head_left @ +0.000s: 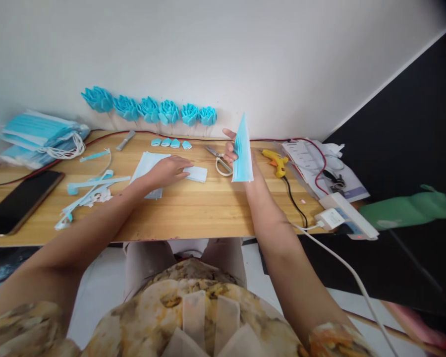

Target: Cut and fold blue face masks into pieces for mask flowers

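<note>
Flowers (168, 112), 6 done, upper ctr-left, w/ 4 folded bits (166, 142) below; blue sheet (242, 157), ctr-right, looks yet to be shaped, pinched in part-curled R hand (229, 149), while L hand (170, 168), loosely extended, lies over pale sheet (145, 163) at ctr, hold on white piece (197, 173) unclear.

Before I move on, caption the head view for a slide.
Right hand holding a blue sheet, left hand over a pale sheet, six blue flowers behind.

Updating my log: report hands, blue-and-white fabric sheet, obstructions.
Right hand grips raised sheet. Left hand beside small white rectangle. Cream-handled metal scissors near right hand, possibly in the way.
</note>
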The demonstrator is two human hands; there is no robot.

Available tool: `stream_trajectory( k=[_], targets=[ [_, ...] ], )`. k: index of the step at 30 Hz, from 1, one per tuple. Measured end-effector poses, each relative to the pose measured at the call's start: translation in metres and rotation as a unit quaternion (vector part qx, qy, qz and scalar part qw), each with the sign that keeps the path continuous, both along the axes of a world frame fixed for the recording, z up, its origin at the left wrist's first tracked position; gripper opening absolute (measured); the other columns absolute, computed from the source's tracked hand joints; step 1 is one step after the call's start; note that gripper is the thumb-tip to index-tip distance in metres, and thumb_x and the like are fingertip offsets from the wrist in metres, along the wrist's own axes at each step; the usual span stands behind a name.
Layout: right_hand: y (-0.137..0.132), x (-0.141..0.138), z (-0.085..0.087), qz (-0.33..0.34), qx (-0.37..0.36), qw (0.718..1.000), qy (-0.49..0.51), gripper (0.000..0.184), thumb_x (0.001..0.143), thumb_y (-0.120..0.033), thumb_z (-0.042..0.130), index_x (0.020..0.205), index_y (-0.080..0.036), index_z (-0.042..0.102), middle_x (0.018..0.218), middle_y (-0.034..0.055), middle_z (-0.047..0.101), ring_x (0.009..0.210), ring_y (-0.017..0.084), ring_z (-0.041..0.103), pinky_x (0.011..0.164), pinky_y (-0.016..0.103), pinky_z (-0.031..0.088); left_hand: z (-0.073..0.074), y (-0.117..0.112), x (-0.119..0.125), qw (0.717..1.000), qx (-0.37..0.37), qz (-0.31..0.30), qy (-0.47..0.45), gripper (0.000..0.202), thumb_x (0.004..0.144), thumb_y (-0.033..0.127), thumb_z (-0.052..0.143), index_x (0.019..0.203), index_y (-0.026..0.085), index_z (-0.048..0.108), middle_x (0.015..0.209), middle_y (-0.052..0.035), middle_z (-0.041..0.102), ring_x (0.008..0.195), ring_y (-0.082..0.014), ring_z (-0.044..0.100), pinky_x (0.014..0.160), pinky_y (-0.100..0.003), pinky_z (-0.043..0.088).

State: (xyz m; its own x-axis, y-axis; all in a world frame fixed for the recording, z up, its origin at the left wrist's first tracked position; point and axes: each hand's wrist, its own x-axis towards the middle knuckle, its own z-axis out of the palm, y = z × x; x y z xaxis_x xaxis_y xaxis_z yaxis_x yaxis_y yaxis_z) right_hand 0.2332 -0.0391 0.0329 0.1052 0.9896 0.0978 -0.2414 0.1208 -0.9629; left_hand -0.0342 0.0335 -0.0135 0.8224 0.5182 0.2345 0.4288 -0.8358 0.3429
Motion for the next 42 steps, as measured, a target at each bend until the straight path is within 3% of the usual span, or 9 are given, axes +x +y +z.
stream_trajectory(
  k=[5, 8, 13, 20, 23, 26, 31, 37, 42],
  targets=[
    [-0.007, 0.011, 0.015, 0.012, 0.029, 0.999, -0.021, 0.06, 0.083, -0.077, 0.051, 0.116, -0.028, 0.063, 0.055, -0.0118, 0.039, 0.042, 0.008, 0.019, 0.045, 0.025, 0.023, 0.007, 0.009, 0.019, 0.997, 0.0, -0.001, 0.071, 0.054, 0.097, 0.042, 0.05, 0.142, 0.013, 0.062, 0.15, -0.0168, 0.061, 0.14, -0.0337, 0.055, 0.119, -0.05, 0.041],
    [-0.014, 0.008, 0.017, 0.097, -0.009, 0.987, -0.126, 0.063, 0.082, -0.08, 0.052, 0.105, -0.024, 0.067, 0.06, -0.0046, 0.055, 0.046, 0.01, 0.037, 0.048, 0.027, 0.031, 0.005, 0.018, 0.03, 0.998, 0.016, 0.015, 0.052, 0.056, 0.1, 0.042, 0.047, 0.145, 0.01, 0.058, 0.151, -0.0196, 0.059, 0.143, -0.0343, 0.052, 0.121, -0.051, 0.038],
    [-0.01, -0.007, 0.004, -0.068, -0.02, 0.961, -0.267, 0.055, 0.081, -0.071, 0.065, 0.065, -0.02, 0.054, 0.059, -0.0016, 0.051, 0.057, 0.012, 0.045, 0.051, 0.026, 0.032, -0.002, 0.032, 0.034, 0.998, 0.025, 0.051, 0.034, 0.051, 0.101, 0.038, 0.043, 0.137, 0.008, 0.063, 0.137, -0.0219, 0.068, 0.128, -0.0356, 0.062, 0.111, -0.053, 0.047],
    [-0.033, -0.01, 0.033, 0.0, 0.064, 0.993, -0.096, 0.055, 0.086, -0.074, 0.053, 0.101, -0.024, 0.069, 0.053, -0.0058, 0.045, 0.044, 0.011, 0.032, 0.046, 0.027, 0.031, -0.006, 0.04, 0.021, 0.998, 0.026, 0.061, 0.024, 0.053, 0.101, 0.042, 0.041, 0.136, 0.009, 0.065, 0.14, -0.0195, 0.068, 0.13, -0.0342, 0.063, 0.113, -0.051, 0.046],
    [-0.032, -0.011, 0.033, 0.049, 0.021, 0.971, -0.232, 0.055, 0.085, -0.075, 0.055, 0.081, -0.022, 0.066, 0.054, -0.0011, 0.051, 0.049, 0.014, 0.042, 0.049, 0.029, 0.034, 0.0, 0.029, 0.018, 0.999, 0.007, 0.031, 0.003, 0.055, 0.102, 0.044, 0.041, 0.136, 0.009, 0.065, 0.143, -0.0199, 0.066, 0.134, -0.0341, 0.06, 0.115, -0.052, 0.044],
    [-0.026, -0.011, 0.025, -0.058, -0.005, 0.929, -0.365, 0.059, 0.08, -0.073, 0.065, 0.056, -0.022, 0.048, 0.052, 0.0009, 0.045, 0.057, 0.016, 0.048, 0.055, 0.029, 0.034, 0.004, 0.008, 0.015, 0.998, -0.02, -0.028, -0.046, 0.051, 0.105, 0.044, 0.037, 0.131, 0.014, 0.069, 0.139, -0.0157, 0.069, 0.131, -0.0307, 0.063, 0.112, -0.048, 0.049],
    [-0.031, -0.011, 0.025, -0.054, -0.005, 0.975, -0.218, 0.057, 0.086, -0.077, 0.052, 0.074, -0.022, 0.058, 0.062, 0.001, 0.054, 0.055, 0.015, 0.046, 0.053, 0.028, 0.036, 0.003, -0.023, 0.011, 0.994, -0.01, -0.065, -0.089, 0.043, 0.107, 0.043, 0.043, 0.118, 0.015, 0.074, 0.12, -0.0147, 0.077, 0.115, -0.0294, 0.071, 0.101, -0.045, 0.056],
    [-0.029, -0.015, 0.023, -0.108, 0.019, 0.916, -0.385, 0.051, 0.077, -0.061, 0.071, 0.057, -0.021, 0.046, 0.056, -0.0015, 0.043, 0.056, 0.012, 0.036, 0.052, 0.027, 0.025, 0.0, -0.031, 0.014, 0.993, 0.01, -0.109, -0.031, 0.031, 0.105, 0.028, 0.049, 0.113, 0.016, 0.076, 0.116, -0.0128, 0.077, 0.108, -0.029, 0.07, 0.096, -0.044, 0.056],
    [-0.041, -0.018, 0.035, -0.049, 0.003, 0.981, -0.185, 0.059, 0.076, -0.082, 0.059, 0.06, -0.025, 0.05, 0.05, -0.0013, 0.041, 0.048, 0.013, 0.037, 0.045, 0.028, 0.028, 0.0, -0.031, 0.015, 0.993, 0.004, -0.116, -0.026, 0.032, 0.106, 0.03, 0.048, 0.11, 0.018, 0.077, 0.116, -0.0117, 0.076, 0.108, -0.0281, 0.069, 0.095, -0.043, 0.054]
  ],
)
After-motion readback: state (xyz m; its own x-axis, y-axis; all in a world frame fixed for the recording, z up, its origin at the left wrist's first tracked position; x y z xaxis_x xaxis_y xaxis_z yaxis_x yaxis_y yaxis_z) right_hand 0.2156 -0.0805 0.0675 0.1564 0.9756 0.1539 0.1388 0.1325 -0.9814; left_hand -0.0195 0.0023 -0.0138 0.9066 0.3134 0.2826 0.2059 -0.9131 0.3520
